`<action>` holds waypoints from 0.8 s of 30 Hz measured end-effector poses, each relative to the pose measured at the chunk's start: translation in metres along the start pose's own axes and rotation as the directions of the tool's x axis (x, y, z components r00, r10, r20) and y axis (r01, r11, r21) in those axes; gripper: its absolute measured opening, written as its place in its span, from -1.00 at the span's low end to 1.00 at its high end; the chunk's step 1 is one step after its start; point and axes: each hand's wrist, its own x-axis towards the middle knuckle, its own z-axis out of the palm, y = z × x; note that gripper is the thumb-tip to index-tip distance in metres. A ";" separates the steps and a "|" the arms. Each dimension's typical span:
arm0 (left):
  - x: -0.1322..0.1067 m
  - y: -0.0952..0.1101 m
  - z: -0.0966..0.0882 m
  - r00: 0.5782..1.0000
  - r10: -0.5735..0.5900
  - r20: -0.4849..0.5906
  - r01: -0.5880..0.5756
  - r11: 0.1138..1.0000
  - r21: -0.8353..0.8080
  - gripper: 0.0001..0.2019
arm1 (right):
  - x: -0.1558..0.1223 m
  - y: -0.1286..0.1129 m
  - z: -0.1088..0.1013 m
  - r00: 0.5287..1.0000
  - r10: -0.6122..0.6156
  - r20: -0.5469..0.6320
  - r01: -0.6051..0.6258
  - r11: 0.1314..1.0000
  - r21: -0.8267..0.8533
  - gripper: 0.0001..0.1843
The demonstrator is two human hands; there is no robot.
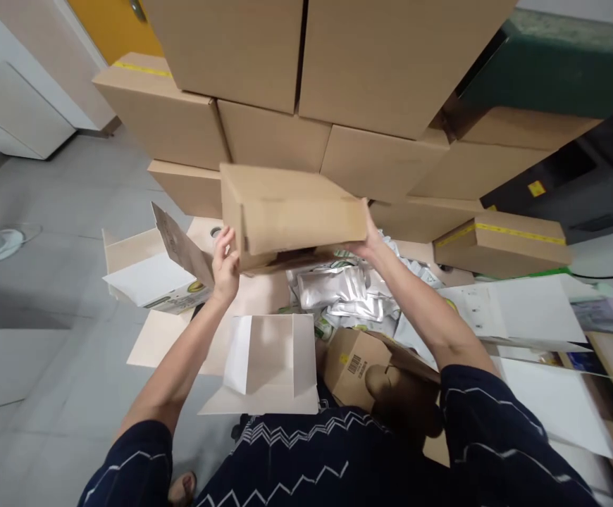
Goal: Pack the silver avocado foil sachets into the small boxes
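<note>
Right, both hands are on the brown box: it's up between the left fingers and right fingers, above the desk. Right fingers hold its right end. Left ones are curled at the left end; can't tell if gripping or only steadying.

Clutter: carton stack just beyond the fingers, blocking the far side. Silver pouches heaped below, between the fingers, partly hidden by the box. Printed carton, flaps up, just left of the left fingers. White open box nearer the body, barcode box right of that. Taped box and white cartons right of the right fingers.

Labels: barcode plus yellow sticker on the barcode box, text too small. Printed carton has a green-and-yellow picture, lettering unreadable. Yellow strip on the taped box.

Held box: plain cardboard, long, tilted, slightly blurred; underside in shadow.
</note>
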 end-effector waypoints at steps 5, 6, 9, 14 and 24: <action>-0.002 0.002 0.038 0.716 0.536 0.447 -0.630 0.772 0.083 -0.55 | -0.037 -0.014 -0.073 0.970 -0.181 -0.161 0.189 0.981 0.036 -0.37; 0.001 -0.001 0.046 0.621 0.562 0.546 -0.698 0.714 0.060 -0.55 | -0.043 -0.013 -0.089 0.961 -0.207 -0.184 0.224 0.972 0.076 -0.46; 0.014 -0.014 0.068 0.310 0.596 0.741 -0.864 0.502 -0.042 -0.60 | -0.058 -0.003 -0.130 0.944 -0.238 -0.229 0.284 0.940 0.191 -0.65; 0.031 -0.017 0.107 0.010 0.606 0.796 -0.964 0.217 -0.153 -0.68 | -0.068 0.017 -0.167 0.907 -0.302 -0.292 0.360 0.917 0.170 -0.61; 0.046 0.018 0.161 -0.042 0.598 0.801 -0.968 0.175 -0.181 -0.71 | -0.072 -0.004 -0.199 0.714 -0.608 -0.346 0.677 0.726 0.121 -0.46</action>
